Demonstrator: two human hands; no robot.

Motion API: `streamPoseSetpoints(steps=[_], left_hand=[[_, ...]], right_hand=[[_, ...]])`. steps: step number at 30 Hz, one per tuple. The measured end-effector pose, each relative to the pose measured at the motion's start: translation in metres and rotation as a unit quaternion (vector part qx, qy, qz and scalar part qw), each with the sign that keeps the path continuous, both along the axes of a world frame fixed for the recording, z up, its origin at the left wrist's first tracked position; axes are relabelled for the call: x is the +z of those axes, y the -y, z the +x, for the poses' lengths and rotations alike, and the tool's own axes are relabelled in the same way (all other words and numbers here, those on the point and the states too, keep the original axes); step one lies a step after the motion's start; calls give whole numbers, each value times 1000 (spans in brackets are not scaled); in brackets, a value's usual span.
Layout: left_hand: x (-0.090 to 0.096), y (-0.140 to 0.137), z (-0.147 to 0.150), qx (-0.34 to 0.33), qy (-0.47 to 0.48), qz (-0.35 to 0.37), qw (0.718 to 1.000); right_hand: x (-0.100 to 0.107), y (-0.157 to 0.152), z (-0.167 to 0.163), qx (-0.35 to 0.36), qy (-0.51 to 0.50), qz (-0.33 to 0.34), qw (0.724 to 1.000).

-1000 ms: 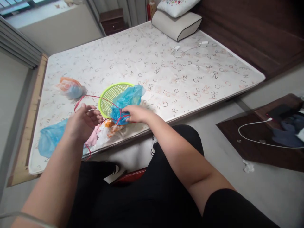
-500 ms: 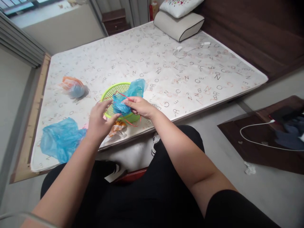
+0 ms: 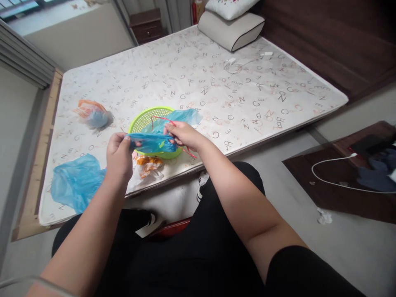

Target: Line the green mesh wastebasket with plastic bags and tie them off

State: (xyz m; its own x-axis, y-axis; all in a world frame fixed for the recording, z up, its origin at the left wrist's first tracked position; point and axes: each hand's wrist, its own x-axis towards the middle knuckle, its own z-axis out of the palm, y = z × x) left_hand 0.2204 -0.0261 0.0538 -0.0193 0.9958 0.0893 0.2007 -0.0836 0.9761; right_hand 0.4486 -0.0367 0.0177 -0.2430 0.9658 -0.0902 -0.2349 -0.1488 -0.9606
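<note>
A thin blue plastic bag [image 3: 151, 143] is stretched sideways between my two hands, over a lime-green mesh basket [image 3: 138, 120] on the mattress. My left hand [image 3: 120, 154] is closed on the bag's left end, thumb on top. At the other end my right hand [image 3: 182, 134] pinches the bag, and a red drawstring [image 3: 167, 119] loops out beside its fingers. More of the blue plastic spreads behind, across the basket's far right rim. Just below the basket lies a crumpled white and orange bag [image 3: 148, 165].
The mattress [image 3: 198, 86] carries another blue plastic bag [image 3: 76, 181] at front left and a knotted orange and clear bag [image 3: 94, 114] farther back. A folded cushion [image 3: 230, 31] and a white cable [image 3: 236, 66] lie toward the headboard. My knees are against the near edge.
My left hand has gone from open fingers to gripping the bag and has shifted left. The bunched bag is now pulled out taut between both hands, its back part spread farther right.
</note>
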Motion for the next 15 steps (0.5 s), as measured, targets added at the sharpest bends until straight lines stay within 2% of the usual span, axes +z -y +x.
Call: streamPoseSetpoints(steps=[2, 5, 8, 10, 11, 13, 15], left_hand=[[4, 0, 0, -10, 49, -1, 999], [8, 0, -7, -11, 55, 10, 998], [9, 0, -23, 0, -6, 39, 999], [10, -1, -37, -12, -117, 66, 991], [10, -3, -45, -37, -191, 80, 978], [11, -8, -57, -124, -325, 108, 931], [12, -12, -65, -233, -393, 132, 880]], right_hand=[[-4, -4, 5, -33, 56, 24, 998], [-7, -8, 11, -81, 120, 59, 988], [-5, -9, 17, -138, 177, 77, 971], [-3, -9, 21, -174, 204, 83, 960], [-2, -9, 22, -189, 202, 77, 958], [-1, -9, 25, -212, 159, 39, 964], [-1, -9, 28, -218, 86, -14, 972]])
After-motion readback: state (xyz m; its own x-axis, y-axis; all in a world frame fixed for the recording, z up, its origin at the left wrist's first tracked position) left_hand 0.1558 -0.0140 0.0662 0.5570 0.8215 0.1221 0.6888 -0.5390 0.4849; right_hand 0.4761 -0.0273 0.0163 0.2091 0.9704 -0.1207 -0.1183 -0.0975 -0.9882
